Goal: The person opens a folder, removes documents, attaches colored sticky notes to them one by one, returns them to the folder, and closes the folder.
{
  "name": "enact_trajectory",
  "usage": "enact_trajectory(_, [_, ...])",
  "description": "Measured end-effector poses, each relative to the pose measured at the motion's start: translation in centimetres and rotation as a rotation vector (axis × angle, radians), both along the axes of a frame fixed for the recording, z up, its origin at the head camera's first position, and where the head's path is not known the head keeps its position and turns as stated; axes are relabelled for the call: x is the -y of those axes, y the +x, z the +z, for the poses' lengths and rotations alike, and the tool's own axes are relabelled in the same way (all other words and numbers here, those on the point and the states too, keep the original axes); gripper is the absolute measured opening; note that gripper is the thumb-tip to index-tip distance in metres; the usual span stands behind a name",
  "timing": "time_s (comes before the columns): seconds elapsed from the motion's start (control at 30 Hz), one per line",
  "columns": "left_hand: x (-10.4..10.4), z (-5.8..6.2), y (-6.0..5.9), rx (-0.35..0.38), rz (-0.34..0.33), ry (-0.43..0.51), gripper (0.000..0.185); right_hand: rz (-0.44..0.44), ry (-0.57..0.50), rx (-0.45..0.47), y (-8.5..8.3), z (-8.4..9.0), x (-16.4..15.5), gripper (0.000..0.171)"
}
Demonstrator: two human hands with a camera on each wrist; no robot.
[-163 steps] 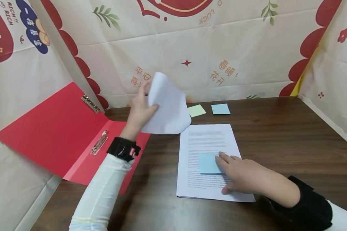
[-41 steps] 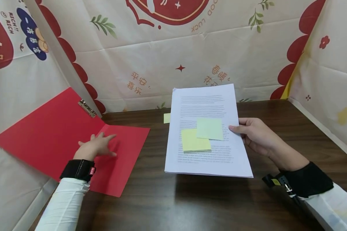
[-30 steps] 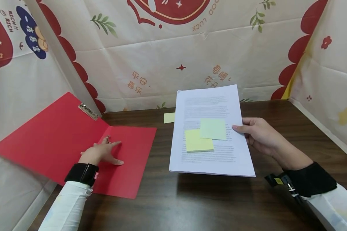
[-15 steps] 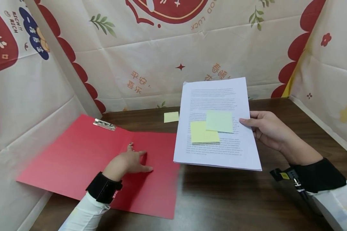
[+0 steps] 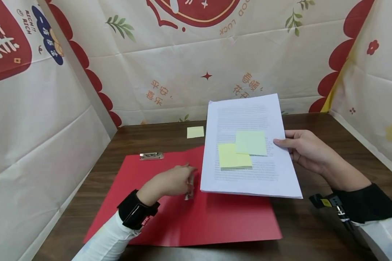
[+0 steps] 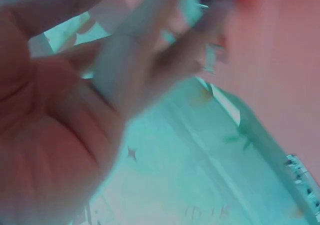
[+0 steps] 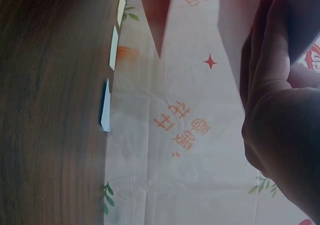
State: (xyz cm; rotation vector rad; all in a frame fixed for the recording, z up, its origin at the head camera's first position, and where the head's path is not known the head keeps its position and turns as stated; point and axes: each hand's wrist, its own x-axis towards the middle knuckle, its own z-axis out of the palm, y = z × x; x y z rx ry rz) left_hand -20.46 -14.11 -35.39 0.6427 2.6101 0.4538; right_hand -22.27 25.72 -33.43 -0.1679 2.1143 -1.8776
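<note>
A red folder lies spread open on the table, with one metal clip at its upper left edge and another metal clip near the middle. My left hand has its fingers curled down at the middle clip; the left wrist view is blurred there. Above the folder's right side, my right hand pinches a stack of printed paper by its right edge, thumb on top. On the stack lie a yellow sticky note pad and a pale green sticky note pad.
Behind the stack, a pale yellow sticky note sits near the table's back edge. Along that edge the right wrist view also shows a blue sticky note and a pale sticky note. A printed cloth walls the wooden table.
The folder has slid right with my left hand, its left cover lowered from the side cloth, its right half now beneath the stack. Earlier, my right hand lifted the paper off the table.
</note>
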Motion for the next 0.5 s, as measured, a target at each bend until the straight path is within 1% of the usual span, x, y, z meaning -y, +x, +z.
enact_trajectory(0.03, [-0.4, -0.2, -0.1, 0.004, -0.026, 0.038, 0.056, 0.008, 0.020, 0.011, 0.1, -0.2, -0.1, 0.031])
enact_trajectory(0.1, [-1.1, -0.8, -0.4, 0.002, -0.071, 0.102, 0.062, 0.036, 0.067, 0.038, 0.4, -0.6, -0.4, 0.035])
enact_trajectory(0.13, [-1.4, -1.1, -0.5, -0.013, -0.091, 0.111, 0.067, 0.054, 0.092, 0.051, 0.6, -0.9, -0.6, 0.039])
enact_trajectory(0.17, [-1.7, -1.4, -0.5, -0.039, -0.099, 0.096, 0.072, 0.076, 0.112, 0.065, 0.7, -1.2, -0.9, 0.042])
enact_trajectory(0.23, [-2.1, -2.0, -0.7, -0.062, -0.093, 0.063, 0.085, 0.121, 0.140, 0.098, 1.0, -1.8, -1.5, 0.049])
enact_trajectory(0.33, [-2.3, -2.7, -0.9, -0.090, -0.075, -0.003, 0.104, 0.171, 0.141, 0.151, 1.4, -3.0, -2.4, 0.051])
enact_trajectory(0.43, [-2.2, -3.3, -1.6, -0.078, -0.050, -0.010, 0.118, 0.214, 0.112, 0.193, 1.8, -4.2, -2.9, 0.048])
enact_trajectory(0.5, [-2.2, -3.6, -2.1, -0.064, -0.049, -0.005, 0.121, 0.244, 0.088, 0.209, 2.0, -5.0, -3.1, 0.047])
